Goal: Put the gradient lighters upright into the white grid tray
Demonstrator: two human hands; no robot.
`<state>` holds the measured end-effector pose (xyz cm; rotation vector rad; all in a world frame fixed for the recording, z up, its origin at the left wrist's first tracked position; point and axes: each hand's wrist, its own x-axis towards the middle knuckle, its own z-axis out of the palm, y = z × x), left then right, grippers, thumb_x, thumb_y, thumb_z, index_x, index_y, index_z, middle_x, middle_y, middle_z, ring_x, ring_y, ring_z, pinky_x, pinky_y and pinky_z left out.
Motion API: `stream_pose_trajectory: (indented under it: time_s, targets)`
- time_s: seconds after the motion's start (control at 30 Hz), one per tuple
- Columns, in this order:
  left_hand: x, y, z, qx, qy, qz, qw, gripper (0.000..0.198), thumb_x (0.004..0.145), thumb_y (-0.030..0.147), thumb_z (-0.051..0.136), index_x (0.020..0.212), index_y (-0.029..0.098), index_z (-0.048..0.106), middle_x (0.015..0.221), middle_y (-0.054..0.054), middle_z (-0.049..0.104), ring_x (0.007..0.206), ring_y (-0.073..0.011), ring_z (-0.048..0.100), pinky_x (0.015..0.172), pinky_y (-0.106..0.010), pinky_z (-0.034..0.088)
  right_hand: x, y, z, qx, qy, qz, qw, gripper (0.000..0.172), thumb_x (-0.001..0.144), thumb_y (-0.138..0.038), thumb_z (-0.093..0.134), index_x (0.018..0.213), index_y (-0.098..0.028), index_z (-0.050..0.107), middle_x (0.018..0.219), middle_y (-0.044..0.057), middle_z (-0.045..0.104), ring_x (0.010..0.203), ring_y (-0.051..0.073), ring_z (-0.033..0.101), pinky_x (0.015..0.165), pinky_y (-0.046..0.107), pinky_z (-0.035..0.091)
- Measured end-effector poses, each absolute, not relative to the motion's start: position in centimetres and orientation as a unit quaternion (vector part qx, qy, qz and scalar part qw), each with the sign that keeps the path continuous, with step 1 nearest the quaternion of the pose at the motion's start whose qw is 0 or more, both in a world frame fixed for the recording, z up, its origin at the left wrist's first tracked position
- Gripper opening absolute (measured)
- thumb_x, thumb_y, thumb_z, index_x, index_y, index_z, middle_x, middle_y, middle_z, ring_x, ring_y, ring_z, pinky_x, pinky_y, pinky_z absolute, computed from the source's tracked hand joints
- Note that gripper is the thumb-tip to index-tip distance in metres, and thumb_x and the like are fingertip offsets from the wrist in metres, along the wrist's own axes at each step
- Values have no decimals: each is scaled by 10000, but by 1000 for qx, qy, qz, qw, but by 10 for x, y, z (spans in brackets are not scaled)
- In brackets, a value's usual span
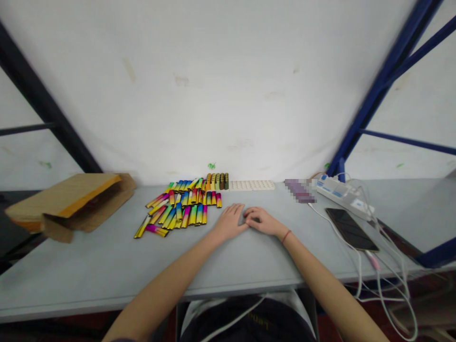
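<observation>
My left hand [230,222] lies on the grey tabletop with its fingers stretched out. Close against its thumb, my right hand [262,221] rests with loosely bent fingers and a gap between thumb and forefinger. Nothing shows in either hand. To the left of my hands lies a loose pile of narrow, shiny cases [185,214], gold shading into pink, blue, green or red; I cannot make out their exact kind. Behind, several similar pieces [217,181] stand upright in rows, at the left end of a white tray with small holes [252,185].
An opened cardboard box [67,197] lies at the far left. On the right are a blurred purple item [300,191], a white power strip [345,195], a phone [351,230] and looping white cables [379,275]. Blue frame posts [370,99] and a wall border the table [107,270].
</observation>
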<state>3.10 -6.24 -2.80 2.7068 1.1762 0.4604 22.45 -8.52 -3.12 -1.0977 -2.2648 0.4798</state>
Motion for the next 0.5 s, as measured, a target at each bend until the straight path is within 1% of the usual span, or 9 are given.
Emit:
stream_pose_trajectory:
  time_s: [0.17,0.4,0.5]
  targets:
    - [31,-62,-28,904,394,150,70,622,910,488,498,1415,129,449,1484,-180,451,1406,-298,375,1161,-477,292,225,-85,-28,-424,-843,180,280,239,914,-303,591,723,-180,666,893,54,633,887,177,584,870,340,471]
    - [30,-63,-31,902,398,155,63,553,933,486,465,1367,146,512,1484,-166,456,1404,-287,381,1160,-467,295,226,-84,-29,-460,-831,132,284,314,893,-363,631,651,-180,551,719,13,556,729,163,520,744,309,433]
    - [29,-62,-32,903,393,160,59,523,935,488,462,1332,159,545,1482,-161,459,1401,-287,383,1152,-473,302,229,-83,-31,-477,-822,106,292,323,919,-333,590,638,-184,532,699,13,552,709,161,508,727,300,420]
